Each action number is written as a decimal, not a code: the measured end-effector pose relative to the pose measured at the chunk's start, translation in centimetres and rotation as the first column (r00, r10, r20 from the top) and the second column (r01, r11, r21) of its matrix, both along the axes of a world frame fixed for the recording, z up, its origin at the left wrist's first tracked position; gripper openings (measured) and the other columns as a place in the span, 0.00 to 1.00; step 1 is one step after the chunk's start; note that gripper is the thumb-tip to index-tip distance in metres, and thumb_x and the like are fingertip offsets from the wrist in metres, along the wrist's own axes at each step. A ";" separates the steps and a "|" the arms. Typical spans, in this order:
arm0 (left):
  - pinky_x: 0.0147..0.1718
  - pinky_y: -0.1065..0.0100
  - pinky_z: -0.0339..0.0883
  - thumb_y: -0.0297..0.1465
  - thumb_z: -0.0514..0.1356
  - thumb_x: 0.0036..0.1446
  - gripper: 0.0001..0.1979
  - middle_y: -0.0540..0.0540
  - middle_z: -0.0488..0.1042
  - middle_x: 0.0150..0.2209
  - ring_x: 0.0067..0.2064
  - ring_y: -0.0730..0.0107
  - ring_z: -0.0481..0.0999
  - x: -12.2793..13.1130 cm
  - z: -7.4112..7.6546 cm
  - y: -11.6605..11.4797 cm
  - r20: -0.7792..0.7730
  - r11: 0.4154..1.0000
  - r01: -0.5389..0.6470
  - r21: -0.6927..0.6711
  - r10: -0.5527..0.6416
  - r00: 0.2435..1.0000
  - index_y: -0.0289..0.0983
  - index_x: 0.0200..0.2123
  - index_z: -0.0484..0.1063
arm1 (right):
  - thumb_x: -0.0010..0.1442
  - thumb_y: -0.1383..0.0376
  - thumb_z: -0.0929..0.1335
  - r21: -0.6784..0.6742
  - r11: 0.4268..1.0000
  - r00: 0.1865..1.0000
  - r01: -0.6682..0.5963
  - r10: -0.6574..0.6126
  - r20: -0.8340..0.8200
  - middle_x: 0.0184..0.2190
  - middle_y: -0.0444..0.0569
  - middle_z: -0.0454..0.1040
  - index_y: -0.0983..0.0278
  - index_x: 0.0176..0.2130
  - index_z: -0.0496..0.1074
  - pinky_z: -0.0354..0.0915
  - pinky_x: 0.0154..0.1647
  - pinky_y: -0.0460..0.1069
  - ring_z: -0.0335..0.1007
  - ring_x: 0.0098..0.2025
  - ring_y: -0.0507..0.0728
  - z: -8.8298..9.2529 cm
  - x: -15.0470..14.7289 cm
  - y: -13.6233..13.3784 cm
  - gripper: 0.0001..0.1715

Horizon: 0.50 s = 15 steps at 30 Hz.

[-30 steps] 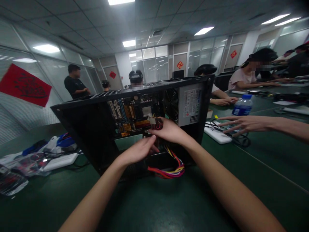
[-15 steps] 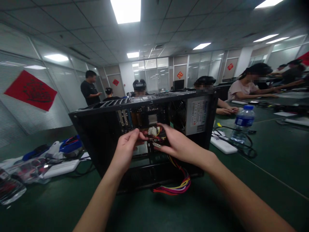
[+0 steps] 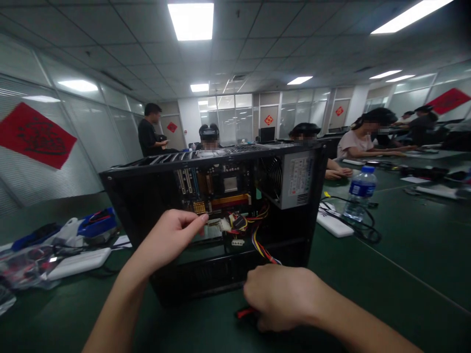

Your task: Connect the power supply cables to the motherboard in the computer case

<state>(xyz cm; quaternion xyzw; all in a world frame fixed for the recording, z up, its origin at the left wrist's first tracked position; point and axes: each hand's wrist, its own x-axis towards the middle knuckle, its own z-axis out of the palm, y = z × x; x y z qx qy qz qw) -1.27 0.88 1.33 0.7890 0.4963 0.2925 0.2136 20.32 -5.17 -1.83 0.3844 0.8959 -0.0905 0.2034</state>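
Cable [image 3: 258,243]: one, gripped in right hand [image 3: 281,295] on near side of the case [image 3: 217,277], best left slack and untwisted; left hand [image 3: 167,240]: narrow, left of plugs [image 3: 225,225], any hold unclear.

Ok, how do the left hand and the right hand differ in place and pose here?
Place: the left hand is raised at the open side of the computer case, while the right hand is lower, near the green table.
Pose: the right hand is closed around coloured wires; the left hand's thumb and forefinger meet near white connectors, though whether they hold anything is unclear.
Shared: both are bare.
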 end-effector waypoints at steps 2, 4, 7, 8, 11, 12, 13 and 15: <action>0.31 0.70 0.63 0.47 0.58 0.59 0.21 0.47 0.75 0.28 0.32 0.65 0.73 0.3 -0.2 0.0 0.021 0.999 0.008 0.037 -0.009 1.000 0.36 0.37 0.80 | 0.60 0.54 0.72 -0.003 0.998 0.989 -0.058 0.057 -0.137 0.36 0.59 0.81 0.70 0.44 0.80 0.51 0.19 0.47 0.78 0.34 0.62 0.8 1.0 -0.2 0.22; 0.39 0.66 0.68 0.43 0.59 0.60 0.20 0.45 0.79 0.37 0.40 0.60 0.77 1.2 -0.6 0.4 0.045 0.998 0.032 0.059 -0.035 0.998 0.38 0.48 0.79 | 0.61 0.50 0.71 0.025 0.996 0.923 -0.085 0.089 -0.374 0.33 0.53 0.80 0.67 0.44 0.78 0.50 0.21 0.46 0.75 0.30 0.57 2.2 2.0 -0.6 0.24; 0.46 0.63 0.69 0.39 0.59 0.59 0.17 0.43 0.81 0.42 0.44 0.58 0.78 3.6 -1.8 1.7 0.090 0.981 0.190 0.047 -0.193 0.977 0.37 0.44 0.81 | 0.64 0.52 0.71 0.084 0.996 0.726 0.006 0.053 -0.686 0.35 0.49 0.78 0.65 0.46 0.76 0.59 0.29 0.45 0.73 0.33 0.54 4.4 2.7 -0.5 0.20; 0.46 0.62 0.69 0.39 0.60 0.58 0.16 0.43 0.81 0.40 0.43 0.57 0.78 4.6 -2.3 2.3 0.124 0.963 0.266 0.039 -0.269 0.955 0.36 0.40 0.81 | 0.65 0.54 0.70 0.089 0.995 0.650 0.044 0.039 -0.759 0.36 0.48 0.78 0.65 0.47 0.75 0.61 0.32 0.45 0.73 0.35 0.53 4.8 2.7 -0.1 0.18; 0.41 0.61 0.71 0.44 0.62 0.53 0.17 0.43 0.80 0.35 0.40 0.57 0.77 7.4 -4.1 3.8 0.287 0.913 0.398 0.083 -0.405 0.868 0.34 0.32 0.79 | 0.66 0.56 0.69 0.035 0.995 0.490 0.095 -0.016 -0.872 0.36 0.46 0.76 0.65 0.45 0.75 0.62 0.35 0.44 0.71 0.36 0.51 5.5 2.6 1.8 0.16; 0.41 0.61 0.72 0.45 0.61 0.54 0.19 0.43 0.80 0.36 0.40 0.57 0.76 8.0 -4.6 4.1 0.318 0.903 0.416 0.105 -0.427 0.847 0.34 0.34 0.79 | 0.66 0.55 0.69 -0.003 0.995 0.464 0.098 -0.049 -0.884 0.35 0.45 0.76 0.66 0.43 0.75 0.63 0.35 0.43 0.70 0.35 0.51 5.6 2.7 2.4 0.16; 0.41 0.62 0.72 0.45 0.60 0.56 0.19 0.42 0.80 0.38 0.40 0.58 0.76 8.3 -5.0 4.2 0.328 0.895 0.430 0.118 -0.444 0.834 0.34 0.36 0.78 | 0.65 0.55 0.70 -0.046 0.994 0.448 0.099 -0.086 -0.890 0.34 0.45 0.75 0.66 0.41 0.75 0.63 0.34 0.43 0.70 0.34 0.51 5.6 2.9 3.0 0.17; 0.43 0.63 0.71 0.43 0.57 0.61 0.18 0.43 0.80 0.42 0.43 0.60 0.76 8.3 -5.3 4.0 0.274 0.884 0.454 0.107 -0.465 0.842 0.34 0.41 0.78 | 0.63 0.54 0.71 -0.126 0.987 0.413 0.100 -0.157 -0.897 0.34 0.45 0.75 0.67 0.41 0.75 0.64 0.34 0.43 0.70 0.35 0.51 5.5 3.7 3.8 0.17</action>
